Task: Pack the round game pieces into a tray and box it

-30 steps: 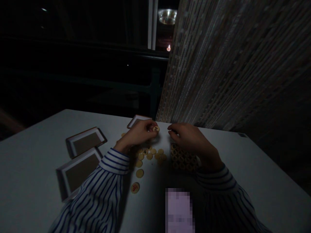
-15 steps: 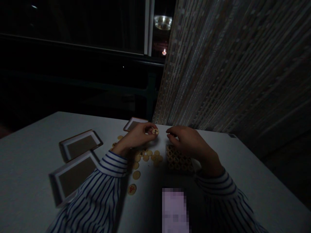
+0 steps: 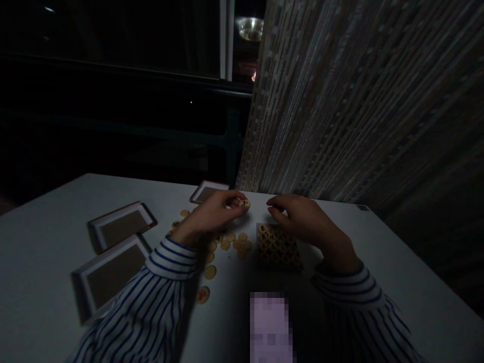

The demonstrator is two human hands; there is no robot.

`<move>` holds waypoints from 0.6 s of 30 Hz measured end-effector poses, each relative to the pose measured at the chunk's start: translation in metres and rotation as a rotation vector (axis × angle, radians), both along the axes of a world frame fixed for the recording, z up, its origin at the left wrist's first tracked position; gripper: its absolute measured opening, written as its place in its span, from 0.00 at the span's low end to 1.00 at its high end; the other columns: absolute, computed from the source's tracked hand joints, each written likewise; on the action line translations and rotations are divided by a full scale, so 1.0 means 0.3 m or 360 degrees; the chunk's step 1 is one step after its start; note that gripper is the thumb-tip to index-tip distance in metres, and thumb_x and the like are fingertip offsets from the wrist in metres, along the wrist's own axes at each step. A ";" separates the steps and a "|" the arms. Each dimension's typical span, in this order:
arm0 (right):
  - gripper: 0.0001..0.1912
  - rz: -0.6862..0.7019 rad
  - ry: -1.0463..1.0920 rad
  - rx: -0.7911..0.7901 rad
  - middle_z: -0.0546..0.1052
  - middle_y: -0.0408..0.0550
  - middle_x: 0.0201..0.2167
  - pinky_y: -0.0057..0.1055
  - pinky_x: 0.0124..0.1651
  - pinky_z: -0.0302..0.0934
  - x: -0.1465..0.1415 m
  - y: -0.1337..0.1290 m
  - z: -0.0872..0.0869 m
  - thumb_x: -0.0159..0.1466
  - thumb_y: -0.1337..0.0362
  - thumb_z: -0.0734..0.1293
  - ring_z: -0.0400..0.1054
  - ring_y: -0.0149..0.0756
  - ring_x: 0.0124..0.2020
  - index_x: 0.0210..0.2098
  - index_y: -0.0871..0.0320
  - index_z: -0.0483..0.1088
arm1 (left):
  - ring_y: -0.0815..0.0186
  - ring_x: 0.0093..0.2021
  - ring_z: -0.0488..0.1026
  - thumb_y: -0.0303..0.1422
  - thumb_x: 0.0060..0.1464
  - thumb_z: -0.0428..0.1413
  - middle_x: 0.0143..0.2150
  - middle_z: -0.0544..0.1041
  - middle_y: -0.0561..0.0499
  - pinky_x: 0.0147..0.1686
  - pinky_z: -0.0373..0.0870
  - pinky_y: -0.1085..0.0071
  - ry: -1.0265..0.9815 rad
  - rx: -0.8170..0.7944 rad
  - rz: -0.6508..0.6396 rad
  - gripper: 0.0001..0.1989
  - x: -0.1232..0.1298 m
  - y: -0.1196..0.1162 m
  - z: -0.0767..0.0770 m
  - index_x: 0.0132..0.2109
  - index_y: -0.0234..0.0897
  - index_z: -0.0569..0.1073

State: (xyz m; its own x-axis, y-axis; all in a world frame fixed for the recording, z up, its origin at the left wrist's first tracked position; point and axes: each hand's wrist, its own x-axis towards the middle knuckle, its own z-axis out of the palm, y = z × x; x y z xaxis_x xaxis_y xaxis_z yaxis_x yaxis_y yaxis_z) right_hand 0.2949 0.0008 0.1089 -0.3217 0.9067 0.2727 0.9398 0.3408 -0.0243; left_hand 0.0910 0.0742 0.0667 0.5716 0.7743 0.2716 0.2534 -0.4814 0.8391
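Yellow with a black mark, a round piece (image 3: 245, 203) sits mid-frame between the pinching fingers of the left hand (image 3: 217, 212), while the right hand (image 3: 302, 217), its fingers slightly parted, hangs near packed rows of discs (image 3: 278, 248) right of centre on the worktop (image 3: 406, 267).

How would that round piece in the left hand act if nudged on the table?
Looking like a flat disc, the round piece would probably slide when lying flat, but might roll on its curved edge. It shows no bend in the left hand, so it's likely stiff.
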 end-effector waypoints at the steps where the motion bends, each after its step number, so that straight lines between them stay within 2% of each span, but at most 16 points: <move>1: 0.15 0.0001 0.0012 0.0004 0.76 0.49 0.41 0.30 0.40 0.58 0.003 0.000 0.000 0.63 0.61 0.56 0.69 0.37 0.40 0.44 0.57 0.70 | 0.68 0.31 0.69 0.42 0.48 0.55 0.32 0.73 0.51 0.30 0.65 0.72 0.0003 0.0004 -0.0002 0.18 0.003 -0.005 0.002 0.41 0.34 0.72; 7: 0.14 0.0060 0.0099 0.0037 0.76 0.48 0.39 0.29 0.39 0.57 0.007 0.001 -0.003 0.63 0.62 0.56 0.69 0.36 0.39 0.42 0.56 0.71 | 0.67 0.34 0.69 0.40 0.49 0.55 0.33 0.74 0.50 0.36 0.65 0.70 0.0027 0.0181 -0.0050 0.16 0.015 -0.023 0.013 0.42 0.33 0.73; 18: 0.13 0.0074 0.0167 0.0045 0.77 0.48 0.37 0.28 0.37 0.56 -0.001 0.002 -0.004 0.63 0.63 0.57 0.69 0.34 0.36 0.40 0.57 0.71 | 0.67 0.35 0.69 0.34 0.49 0.55 0.34 0.74 0.50 0.37 0.65 0.70 0.0030 0.0294 0.0011 0.17 0.037 -0.007 -0.019 0.46 0.34 0.72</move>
State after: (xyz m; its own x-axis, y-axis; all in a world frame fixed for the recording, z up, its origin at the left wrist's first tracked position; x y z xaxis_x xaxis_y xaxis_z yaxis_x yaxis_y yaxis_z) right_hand 0.2946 0.0015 0.1078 -0.3314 0.8830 0.3324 0.9158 0.3857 -0.1117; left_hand 0.1020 0.0720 0.0610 0.5728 0.7162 0.3988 0.2718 -0.6249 0.7319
